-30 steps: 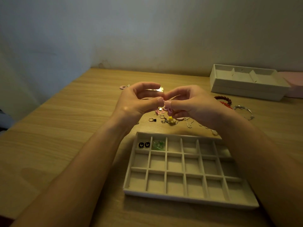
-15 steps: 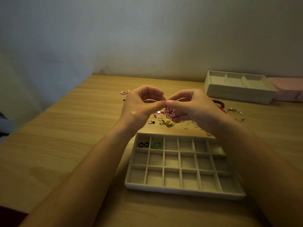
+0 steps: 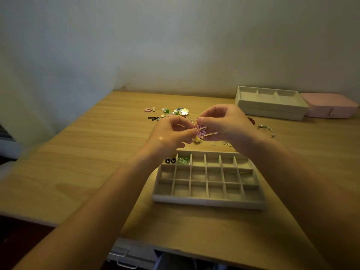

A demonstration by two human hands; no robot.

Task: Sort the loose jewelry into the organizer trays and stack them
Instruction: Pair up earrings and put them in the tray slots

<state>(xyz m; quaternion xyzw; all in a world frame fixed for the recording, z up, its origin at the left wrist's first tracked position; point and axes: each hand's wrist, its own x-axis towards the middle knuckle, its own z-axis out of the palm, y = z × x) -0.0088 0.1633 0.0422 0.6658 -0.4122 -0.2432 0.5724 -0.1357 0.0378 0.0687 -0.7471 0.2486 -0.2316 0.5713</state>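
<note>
The table point(image 3: 78, 152) is pale wood or wood-look laminate with a plain grain, smooth with a faint sheen; the grid tray point(image 3: 208, 203) looks covered in matt beige cloth, velvety and without shine, and the deeper tray point(image 3: 270, 112) by the wall has the same dull finish; the pink flower charm point(image 3: 201, 130) is glossy, like enamel or plastic; the white flower piece point(image 3: 184, 112) shines pearly; the green beads point(image 3: 183, 161) in the grid tray look clear and glassy; the silver bracelet point(image 3: 266, 128) is polished metal; the pink case point(image 3: 329, 106) is smooth and matt; the wall point(image 3: 175, 45) is flat matt paint.
</note>
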